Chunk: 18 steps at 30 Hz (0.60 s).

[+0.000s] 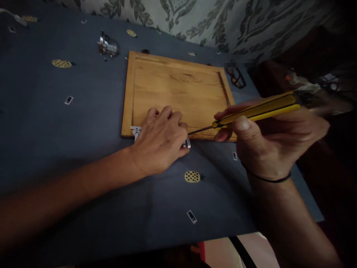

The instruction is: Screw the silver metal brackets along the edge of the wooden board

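Observation:
A wooden panel [178, 85] with a raised frame lies flat on the cloth-covered table. My left hand [163, 143] is over its near edge, fingers curled and the thumb tucked by a silvery metal piece [187, 142] that looks like part of a hinge. To the left of that hand, a metal hinge plate [136, 131] shows at the panel's near left corner. My right hand [267, 137] grips a screwdriver [256, 109] with a yellow and black handle. Its thin shaft points left, the tip close to the metal piece; my left hand hides the exact contact.
Beyond the panel's left corner a loose metal hinge [108, 46] lies on the blue patterned tablecloth [92, 123]. A pair of dark-framed glasses [237, 78] is behind the panel's right side. A patterned curtain [189, 18] hangs along the far edge. Dim clutter stands at right.

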Available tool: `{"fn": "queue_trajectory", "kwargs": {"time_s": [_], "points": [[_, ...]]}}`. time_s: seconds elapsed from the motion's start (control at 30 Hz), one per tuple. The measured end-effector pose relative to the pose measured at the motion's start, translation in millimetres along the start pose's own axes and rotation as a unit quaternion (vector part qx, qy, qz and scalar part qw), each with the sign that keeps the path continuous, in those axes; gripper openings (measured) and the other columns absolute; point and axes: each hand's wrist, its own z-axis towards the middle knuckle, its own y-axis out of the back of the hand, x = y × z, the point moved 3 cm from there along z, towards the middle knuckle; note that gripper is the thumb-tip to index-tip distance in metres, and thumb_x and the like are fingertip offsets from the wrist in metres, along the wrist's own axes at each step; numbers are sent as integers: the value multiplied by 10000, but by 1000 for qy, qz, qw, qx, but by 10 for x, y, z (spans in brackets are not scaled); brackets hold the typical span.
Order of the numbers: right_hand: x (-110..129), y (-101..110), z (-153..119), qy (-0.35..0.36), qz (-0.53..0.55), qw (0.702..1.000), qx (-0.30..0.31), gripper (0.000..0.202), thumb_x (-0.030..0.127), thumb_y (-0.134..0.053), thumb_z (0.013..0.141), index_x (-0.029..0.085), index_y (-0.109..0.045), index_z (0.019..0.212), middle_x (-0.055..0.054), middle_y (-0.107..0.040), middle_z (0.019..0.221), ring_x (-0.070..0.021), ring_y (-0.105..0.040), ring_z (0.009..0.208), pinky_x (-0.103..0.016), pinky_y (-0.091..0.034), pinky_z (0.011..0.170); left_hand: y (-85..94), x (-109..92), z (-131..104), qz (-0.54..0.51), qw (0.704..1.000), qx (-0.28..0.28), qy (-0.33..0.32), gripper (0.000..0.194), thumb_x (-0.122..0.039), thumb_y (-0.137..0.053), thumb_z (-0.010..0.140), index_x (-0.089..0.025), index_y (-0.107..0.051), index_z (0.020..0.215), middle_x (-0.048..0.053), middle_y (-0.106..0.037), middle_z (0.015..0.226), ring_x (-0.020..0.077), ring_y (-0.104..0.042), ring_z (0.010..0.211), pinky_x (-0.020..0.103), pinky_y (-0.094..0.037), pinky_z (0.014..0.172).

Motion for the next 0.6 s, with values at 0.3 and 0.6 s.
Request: {"fn": "queue_trajectory", "kwargs": {"time_s": [0.3, 0.6], "points": [[85, 27, -10, 78, -145, 968, -187, 355, 559, -699, 831, 220, -697, 726, 5, -615, 607, -121, -544, 459, -294, -445, 425, 5, -3, -1, -2, 1000, 4, 4, 271, -404, -682, 900, -135, -704, 917, 124, -648, 988, 324, -552, 1040, 446, -382, 828], [91, -35, 4, 54, -116, 982, -139, 262, 472, -751, 787, 235, -694, 688, 23, -603, 522, -135, -539, 368, -278, -339, 297, 9, -2, 8, -5, 1000, 9, 4, 263, -387, -678, 902, -127, -710, 929, 127, -651, 999, 328, -548, 1058, 446, -381, 831]]}}
